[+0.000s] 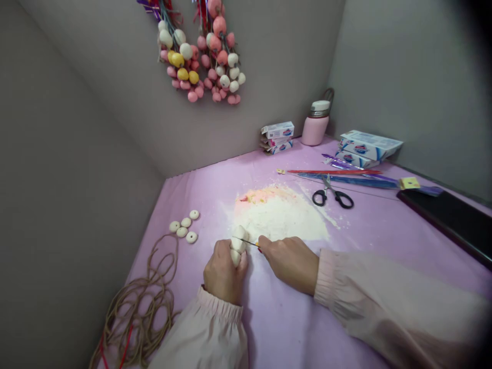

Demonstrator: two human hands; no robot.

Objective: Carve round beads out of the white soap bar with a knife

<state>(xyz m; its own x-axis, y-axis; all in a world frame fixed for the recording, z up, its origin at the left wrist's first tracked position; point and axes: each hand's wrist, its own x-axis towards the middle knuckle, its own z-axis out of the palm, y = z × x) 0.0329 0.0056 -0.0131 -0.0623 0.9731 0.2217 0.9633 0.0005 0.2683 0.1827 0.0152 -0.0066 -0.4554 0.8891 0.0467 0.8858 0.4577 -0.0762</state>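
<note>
I work on a smooth lilac table surface [280,323], boxed in by a plain grey wall [69,205] at the left of the frame, another grey wall [246,128] across the back and a third grey wall [395,77] at upper right. Strings of pink, white and yellow balls [221,59] hang at top centre.

My left hand [225,269], at lower centre, is curled closed around a smooth white lump [239,237]. My right hand [290,259], just right of it, pinches a thin metal-tipped tool [251,243], its tip against the lump.

A pale patch of white crumbs [288,220] spreads just beyond my hands. The table's left edge slants down from the back corner; close to it sit five round white beads [191,237], and a loose tangle of tan cord [126,294] fills the lower left. Lilac surface runs from below my right hand to the bottom edge of the frame. Towards the right, room narrows: black-handled scissors [326,187], long blue strips [346,180] and a flat black slab [449,220] lie there. White-and-blue cardboard boxes [367,146] and a pink bottle [315,129] stand along the back.
</note>
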